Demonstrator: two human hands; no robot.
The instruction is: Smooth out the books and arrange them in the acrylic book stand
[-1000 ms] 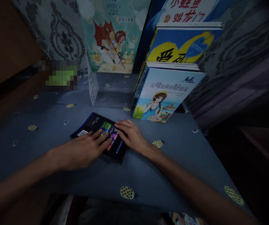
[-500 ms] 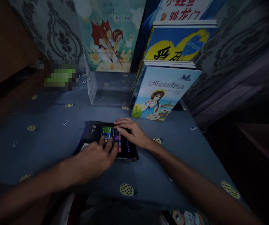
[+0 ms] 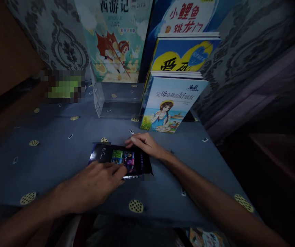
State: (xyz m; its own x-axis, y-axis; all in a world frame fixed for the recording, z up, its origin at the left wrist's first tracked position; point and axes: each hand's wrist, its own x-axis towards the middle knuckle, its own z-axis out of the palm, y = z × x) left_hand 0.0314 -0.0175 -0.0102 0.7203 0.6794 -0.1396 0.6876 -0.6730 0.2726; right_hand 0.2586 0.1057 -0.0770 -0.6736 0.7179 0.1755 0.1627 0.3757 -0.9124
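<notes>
Just below the frame's centre, a dark book lies on the worktop, the left hand curled over its near edge, the right hand bent at its far edge, likely to steady it; I cannot tell whether either grip is closed on it

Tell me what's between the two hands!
A dark book with small colourful pictures lies between the left hand and the right hand; the head view shows it.

Left hand partly hid the black booklet, pixelation swallowed a green item, top edge clipped the teal storybook!
</notes>
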